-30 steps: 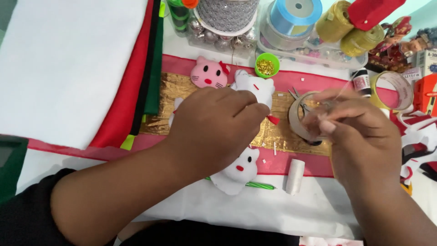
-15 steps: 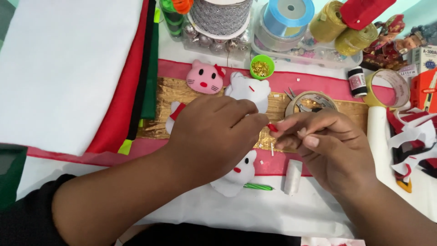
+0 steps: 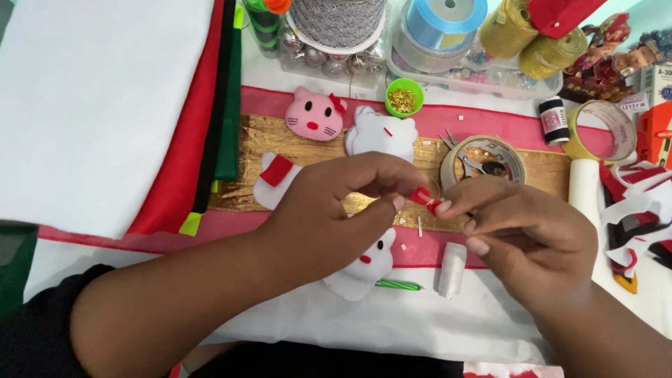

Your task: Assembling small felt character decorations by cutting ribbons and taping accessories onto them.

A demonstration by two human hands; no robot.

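While pinched between left hand (image 3: 329,210) and right hand (image 3: 532,238) fingers, red bow (image 3: 423,199) sits at fingertips.

The small red bow (image 3: 422,197) pinched between the left hand (image 3: 336,210) and the right hand (image 3: 518,224) looks like matt felt, soft and slightly fuzzy. Just below the grip, the white cat face (image 3: 364,269) is the same matt felt, and the white thread spool (image 3: 452,269) beside it has a faint sheen. Under the grip lies gold cloth (image 3: 294,140), rough and glittery. Just above it, the tape roll (image 3: 483,157) looks glossy, with metal scissors (image 3: 465,157) inside. Farther up, a blue ribbon (image 3: 441,21) shines like satin.
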